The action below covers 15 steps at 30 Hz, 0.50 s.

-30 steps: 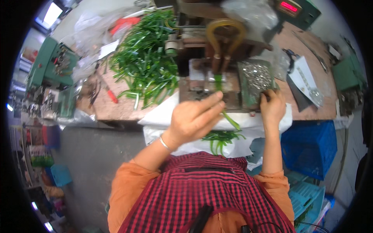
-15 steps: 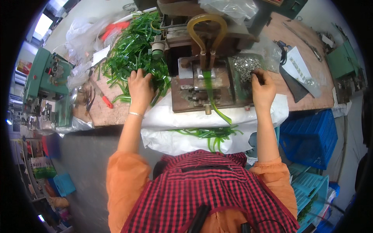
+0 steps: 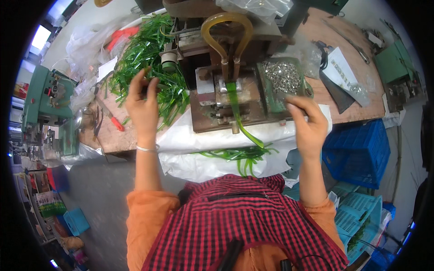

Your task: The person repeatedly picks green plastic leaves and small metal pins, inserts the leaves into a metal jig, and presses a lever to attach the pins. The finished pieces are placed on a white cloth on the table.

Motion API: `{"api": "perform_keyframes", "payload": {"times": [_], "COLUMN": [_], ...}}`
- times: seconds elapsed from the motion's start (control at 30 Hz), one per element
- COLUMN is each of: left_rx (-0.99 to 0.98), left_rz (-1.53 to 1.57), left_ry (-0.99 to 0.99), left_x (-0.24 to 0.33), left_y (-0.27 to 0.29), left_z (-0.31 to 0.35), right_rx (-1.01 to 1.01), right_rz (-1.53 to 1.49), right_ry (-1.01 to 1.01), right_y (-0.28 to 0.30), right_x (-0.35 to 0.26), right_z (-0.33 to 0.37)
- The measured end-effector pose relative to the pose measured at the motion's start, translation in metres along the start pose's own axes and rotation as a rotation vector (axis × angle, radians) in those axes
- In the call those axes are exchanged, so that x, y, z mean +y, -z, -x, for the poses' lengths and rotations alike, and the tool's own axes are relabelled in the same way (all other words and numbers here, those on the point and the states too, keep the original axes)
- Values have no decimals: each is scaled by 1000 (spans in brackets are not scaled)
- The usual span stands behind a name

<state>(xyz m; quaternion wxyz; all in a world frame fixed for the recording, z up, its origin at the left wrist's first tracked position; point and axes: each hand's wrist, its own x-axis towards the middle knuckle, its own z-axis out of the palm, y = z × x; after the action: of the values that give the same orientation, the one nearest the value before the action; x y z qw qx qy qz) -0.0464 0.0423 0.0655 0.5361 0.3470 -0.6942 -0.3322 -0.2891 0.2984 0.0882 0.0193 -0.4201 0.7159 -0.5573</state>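
Over the left edge of a heap of shiny green strips (image 3: 169,86) is my left hand (image 3: 143,106), its fingers curled toward the thumb. Whether a strip is pinched there blends into the heap behind. My right hand (image 3: 309,122) is at the near right corner of a green tray (image 3: 275,105) of small silvery metal pieces (image 3: 282,77), thumb and fingertips drawn together. Anything between them is too small to make out. Between my hands stands a bench press (image 3: 248,92); one green strip (image 3: 239,119) hangs from its tooling toward me.
More green strips (image 3: 235,154) lie on white sheeting (image 3: 181,143) before my checked apron. A red-handled tool (image 3: 116,123) rests on the left of the wooden table. Papers (image 3: 339,67) and blue crates (image 3: 357,153) are to the right. Another green machine (image 3: 45,99) stands far left.
My left hand has drawn up and left from the strips' middle. My right hand has come back from the metal pieces toward me. The strip still hangs from the press.
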Motion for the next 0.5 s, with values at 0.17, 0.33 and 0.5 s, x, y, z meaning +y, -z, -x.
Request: {"api": "perform_keyframes", "payload": {"times": [0.17,0.33,0.5], "left_rx": [-145,-35,64], "left_rz": [-135,84,172], "left_ry": [149,249,-108], "left_x": [-29,-32,40], "left_y": [-10,-2,-9], "left_z": [16,49,28], "right_rx": [-58,1,-69], "right_rz": [-379,-475,-666], "right_ry": [-90,-186,-289], "right_y": [-80,-97,-101], "right_x": [-31,-36,-42], "right_z": [-50,-35,-40]}}
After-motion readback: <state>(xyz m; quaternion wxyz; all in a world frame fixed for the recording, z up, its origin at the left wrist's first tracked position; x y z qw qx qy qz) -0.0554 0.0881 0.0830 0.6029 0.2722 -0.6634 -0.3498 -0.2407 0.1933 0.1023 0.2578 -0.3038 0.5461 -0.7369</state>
